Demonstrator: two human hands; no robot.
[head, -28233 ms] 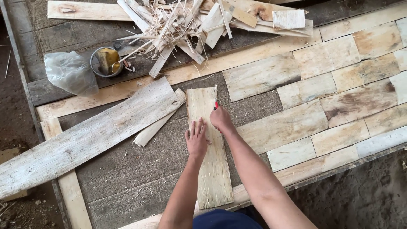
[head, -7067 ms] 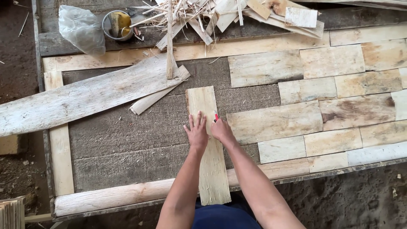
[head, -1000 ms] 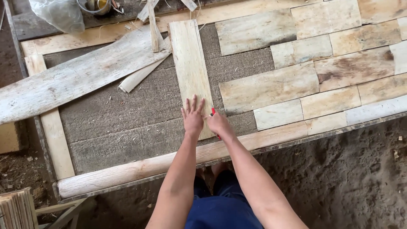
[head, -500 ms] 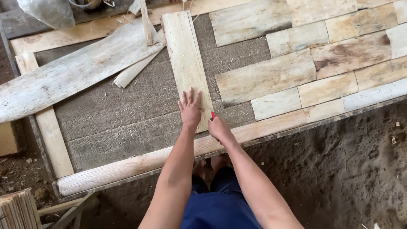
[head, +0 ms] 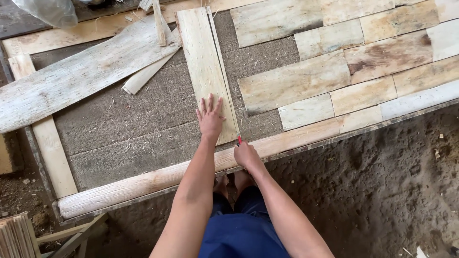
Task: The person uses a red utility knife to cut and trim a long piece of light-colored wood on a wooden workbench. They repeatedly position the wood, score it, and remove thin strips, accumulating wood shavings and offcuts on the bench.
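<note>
- Your left hand (head: pixel 211 119) lies flat, fingers spread, on the pale plank (head: pixel 204 62).
- Your right hand (head: pixel 246 155) grips a red-tipped cutter (head: pixel 239 139) at the plank's near end.
- A thin strip (head: pixel 221 71) looks already split off; laid boards (head: pixel 334 67) cover the right, fibre mat (head: pixel 124 119) bare left.

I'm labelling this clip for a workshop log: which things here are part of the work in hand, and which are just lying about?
In hand:
- left hand, flat on the pale upright plank
- right hand, gripping a red-tipped cutter at that plank's lower right edge

Lying about:
- long weathered board
- thin offcut strip
- clear plastic bag
- laid veneer pieces
</note>
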